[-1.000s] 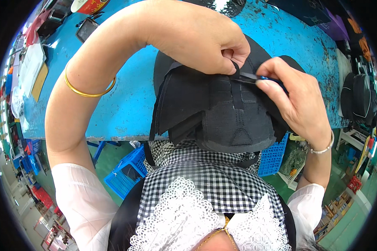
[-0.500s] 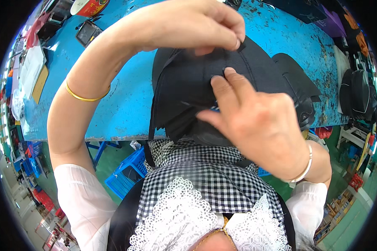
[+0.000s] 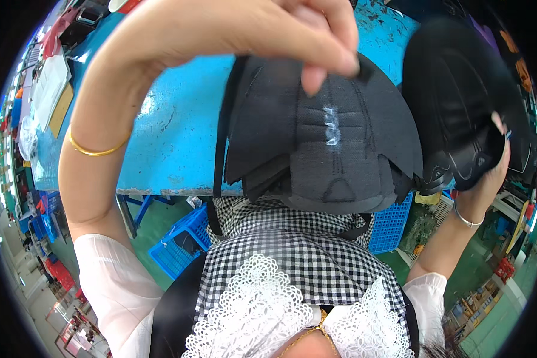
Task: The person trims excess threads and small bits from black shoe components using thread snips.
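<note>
A stack of black fabric panels lies at the front edge of the blue table. Its top piece has a rounded far edge, stitched lines and white chalk-like marks. Above the far edge, my left hand is closed in a pinch, with a blurred dark bit at the thumb tip. What it holds cannot be made out. To the right, my right hand grips a black padded panel by its lower right edge, raised and tilted beside the stack. That panel has a rounded top and small light emblems; it hides most of the fingers.
The blue table has a worn, stained surface. Papers lie at its left end, and part of a red container shows at the back. Blue plastic baskets stand on the green floor below, one of them under the front edge.
My right hand has moved from the stack out to the right and now holds the padded panel there. White marks on the stack have come into view. My left hand stays near the far edge.
</note>
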Tool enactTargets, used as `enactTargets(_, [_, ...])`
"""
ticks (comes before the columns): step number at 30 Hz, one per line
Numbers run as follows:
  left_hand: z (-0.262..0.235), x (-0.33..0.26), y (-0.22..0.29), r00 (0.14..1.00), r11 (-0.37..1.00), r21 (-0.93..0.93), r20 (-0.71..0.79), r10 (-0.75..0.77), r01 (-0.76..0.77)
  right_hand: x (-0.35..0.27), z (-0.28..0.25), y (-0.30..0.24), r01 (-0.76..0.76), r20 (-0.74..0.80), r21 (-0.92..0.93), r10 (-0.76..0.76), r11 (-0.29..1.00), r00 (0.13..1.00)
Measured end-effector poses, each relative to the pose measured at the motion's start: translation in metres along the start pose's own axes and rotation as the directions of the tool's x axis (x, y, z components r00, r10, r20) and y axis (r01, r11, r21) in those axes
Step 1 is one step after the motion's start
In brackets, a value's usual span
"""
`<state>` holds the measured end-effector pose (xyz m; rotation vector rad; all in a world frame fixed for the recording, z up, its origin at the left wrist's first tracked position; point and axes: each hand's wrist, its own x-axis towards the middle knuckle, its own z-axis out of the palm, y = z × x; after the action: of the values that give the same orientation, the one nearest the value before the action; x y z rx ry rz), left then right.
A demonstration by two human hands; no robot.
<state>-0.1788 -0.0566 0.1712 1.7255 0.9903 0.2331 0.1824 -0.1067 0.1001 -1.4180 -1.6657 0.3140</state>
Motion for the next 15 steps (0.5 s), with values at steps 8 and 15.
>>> enactTargets(8, [0.019,0.031,-0.011,0.938,0.985,0.134,0.342,0.058,-0.110,-0.043,-0.056,0.107,-0.620,0.041,0.143,0.621,0.772,0.783])
enactTargets(15, [0.033,0.034,-0.020,0.940,0.920,0.278,0.277,0.198,-0.276,-0.029,-0.020,0.012,-0.419,0.185,0.371,0.376,0.829,0.908])
